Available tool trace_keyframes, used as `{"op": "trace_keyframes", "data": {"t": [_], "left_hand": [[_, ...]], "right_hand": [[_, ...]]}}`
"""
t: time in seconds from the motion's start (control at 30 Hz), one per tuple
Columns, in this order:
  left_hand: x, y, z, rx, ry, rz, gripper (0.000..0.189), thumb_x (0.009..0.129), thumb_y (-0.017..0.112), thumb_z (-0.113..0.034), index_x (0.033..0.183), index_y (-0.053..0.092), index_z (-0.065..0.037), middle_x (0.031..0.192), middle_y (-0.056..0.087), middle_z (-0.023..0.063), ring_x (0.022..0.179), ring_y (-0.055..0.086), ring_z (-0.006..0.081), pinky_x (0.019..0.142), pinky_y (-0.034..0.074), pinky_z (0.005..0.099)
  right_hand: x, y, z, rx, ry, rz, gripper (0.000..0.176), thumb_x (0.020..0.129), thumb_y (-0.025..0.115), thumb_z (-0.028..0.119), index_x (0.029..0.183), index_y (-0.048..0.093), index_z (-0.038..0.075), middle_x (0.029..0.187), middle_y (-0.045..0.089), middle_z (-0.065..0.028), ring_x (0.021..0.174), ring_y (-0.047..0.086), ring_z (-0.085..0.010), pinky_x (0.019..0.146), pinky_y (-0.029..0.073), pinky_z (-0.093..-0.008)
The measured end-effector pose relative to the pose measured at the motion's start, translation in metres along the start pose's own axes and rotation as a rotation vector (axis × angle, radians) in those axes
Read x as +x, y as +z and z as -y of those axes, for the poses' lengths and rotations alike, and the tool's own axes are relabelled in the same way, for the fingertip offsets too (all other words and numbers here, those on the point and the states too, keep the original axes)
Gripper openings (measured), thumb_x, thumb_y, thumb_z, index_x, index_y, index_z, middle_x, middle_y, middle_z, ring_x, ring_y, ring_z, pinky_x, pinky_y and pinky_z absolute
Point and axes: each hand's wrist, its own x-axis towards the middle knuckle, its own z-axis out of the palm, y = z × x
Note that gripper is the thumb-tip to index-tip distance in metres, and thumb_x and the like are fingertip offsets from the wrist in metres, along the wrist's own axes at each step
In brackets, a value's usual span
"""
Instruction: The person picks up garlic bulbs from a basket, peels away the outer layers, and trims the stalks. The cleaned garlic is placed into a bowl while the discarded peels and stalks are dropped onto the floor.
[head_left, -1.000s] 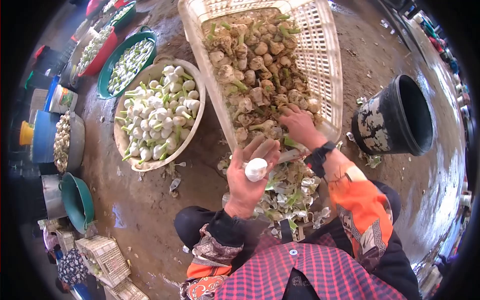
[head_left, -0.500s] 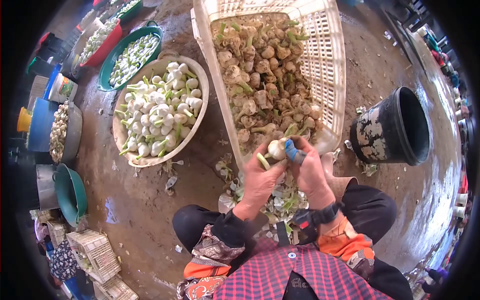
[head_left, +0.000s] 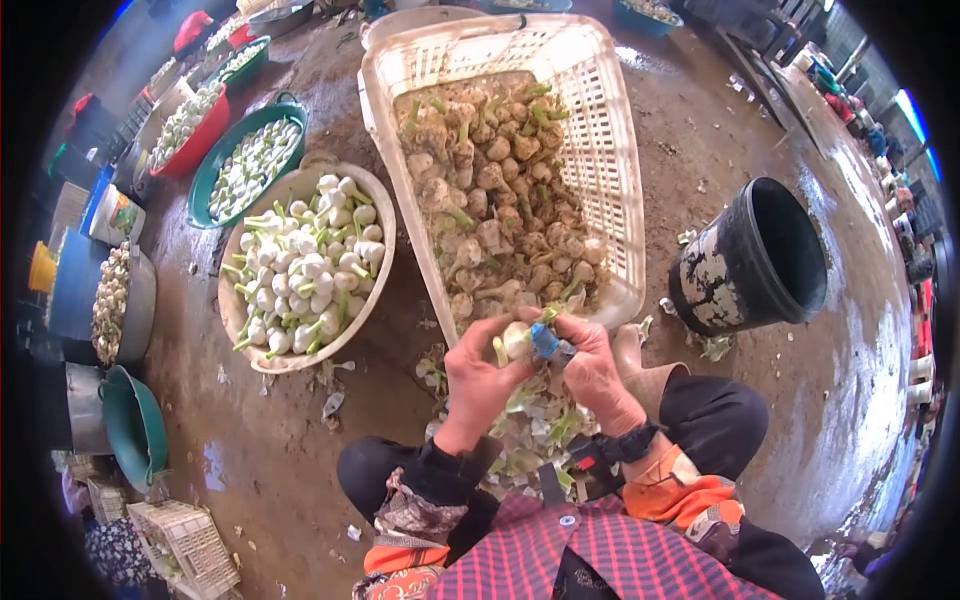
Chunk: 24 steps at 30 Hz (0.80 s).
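My left hand (head_left: 480, 375) is closed around a pale garlic bulb (head_left: 517, 341), whose cut green stem points down and left. Against the bulb's right side press the fingers of my right hand (head_left: 603, 378); blue tape wraps one of them. Just beyond both hands, a cream plastic crate (head_left: 625, 190) holds dirty, brown-skinned garlic bulbs (head_left: 510, 175). To the left stands a round cream basin (head_left: 382, 265) heaped with clean white bulbs (head_left: 300, 270) on short green stems. Beneath my hands, peeled skins and leaf scraps (head_left: 535, 435) cover the floor between my legs.
A worn black bucket (head_left: 700, 285) leans to the right. Further left are a green tub (head_left: 203, 205) and a red tub (head_left: 205, 140) of garlic, an upright green basin (head_left: 128, 425), and a slatted crate (head_left: 195, 540). The brown floor (head_left: 270, 440) looks wet in places.
My view has tilted up, so the crate and basin shift within it. Both hands stay together at the bulb; the right hand's fingers have changed position on its side.
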Motion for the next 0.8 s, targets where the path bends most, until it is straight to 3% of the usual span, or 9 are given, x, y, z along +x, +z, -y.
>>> {"op": "trace_keyframes", "data": {"t": [0.1,0.13,0.2,0.4,0.43,0.57,0.67,0.7,0.8], "left_hand": [[0.004,-0.003,-0.014,-0.383,-0.35,0.051,0.042,0.069,0.077,-0.002,0.106,0.059,0.004,0.092,0.065,0.009,0.08,0.063,0.0128,0.072,0.053,0.0264],[0.007,-0.009,-0.021,-0.699,-0.414,0.114,0.04,0.072,0.076,-0.006,0.108,0.06,0.002,0.091,0.065,0.0083,0.08,0.061,0.0111,0.075,0.052,0.0278],[0.007,-0.005,-0.016,-0.488,-0.397,0.078,0.04,0.073,0.075,-0.007,0.108,0.058,0.003,0.093,0.065,0.008,0.082,0.062,0.014,0.076,0.051,0.0283],[0.003,0.012,-0.002,0.386,0.293,-0.145,0.041,0.07,0.078,-0.008,0.103,0.057,0.003,0.097,0.063,0.0071,0.09,0.06,0.0185,0.078,0.048,0.0282],[0.005,0.011,-0.001,0.421,0.342,-0.132,0.04,0.069,0.077,-0.007,0.103,0.057,0.003,0.092,0.063,0.0079,0.081,0.061,0.0183,0.074,0.05,0.0288],[0.003,-0.006,-0.013,-0.433,-0.477,0.179,0.035,0.072,0.071,-0.008,0.102,0.056,0.001,0.081,0.061,0.0098,0.064,0.061,0.018,0.058,0.051,0.0293],[0.0,-0.008,-0.01,-0.91,-0.68,0.326,0.03,0.081,0.061,-0.021,0.1,0.057,0.001,0.081,0.06,0.0096,0.063,0.059,0.0175,0.054,0.049,0.0291],[-0.001,-0.004,-0.003,-0.993,-0.661,0.369,0.035,0.087,0.048,-0.031,0.1,0.056,0.001,0.081,0.059,0.01,0.063,0.058,0.0192,0.051,0.047,0.0308],[0.001,-0.001,0.006,-1.127,-0.769,0.364,0.043,0.085,0.049,-0.035,0.107,0.054,0.001,0.084,0.059,0.0115,0.064,0.057,0.0231,0.053,0.046,0.0361]], "right_hand": [[0.001,-0.015,0.004,-0.196,0.017,0.067,0.032,0.089,0.058,0.01,0.12,0.057,0.001,0.109,0.062,-0.0024,0.097,0.055,-0.0093,0.085,0.045,-0.0243],[-0.001,-0.018,0.003,0.102,0.042,0.096,0.032,0.09,0.058,0.011,0.12,0.057,0.001,0.109,0.062,-0.0031,0.096,0.056,-0.0106,0.083,0.047,-0.0258],[-0.004,-0.018,0.008,0.253,0.095,0.04,0.029,0.091,0.058,0.012,0.116,0.058,0.0,0.108,0.062,-0.0042,0.094,0.058,-0.0132,0.079,0.048,-0.027],[-0.003,-0.002,0.001,-0.542,-0.107,-0.195,0.023,0.084,0.064,0.008,0.105,0.061,-0.002,0.097,0.064,-0.0082,0.085,0.059,-0.0125,0.075,0.048,-0.0261],[0.0,-0.005,-0.002,-0.519,-0.127,-0.19,0.022,0.079,0.064,0.003,0.1,0.061,-0.003,0.09,0.064,-0.009,0.079,0.058,-0.0118,0.071,0.047,-0.025],[0.003,-0.021,0.002,-0.549,-0.116,-0.002,0.015,0.077,0.062,0.0,0.092,0.062,-0.002,0.082,0.062,-0.0081,0.077,0.057,-0.0127,0.07,0.045,-0.0264],[-0.001,-0.02,0.022,-0.764,-0.218,-0.015,0.016,0.075,0.06,-0.003,0.091,0.063,0.0,0.08,0.061,-0.0085,0.077,0.056,-0.0144,0.071,0.044,-0.0275],[0.001,-0.02,0.016,-0.706,-0.287,-0.022,0.02,0.072,0.057,-0.006,0.091,0.062,-0.001,0.08,0.06,-0.01,0.076,0.057,-0.018,0.071,0.044,-0.0278],[-0.003,-0.016,0.014,-0.364,-0.069,-0.081,0.023,0.068,0.055,-0.007,0.09,0.061,-0.001,0.081,0.058,-0.0106,0.078,0.056,-0.0209,0.072,0.044,-0.0291]]}}
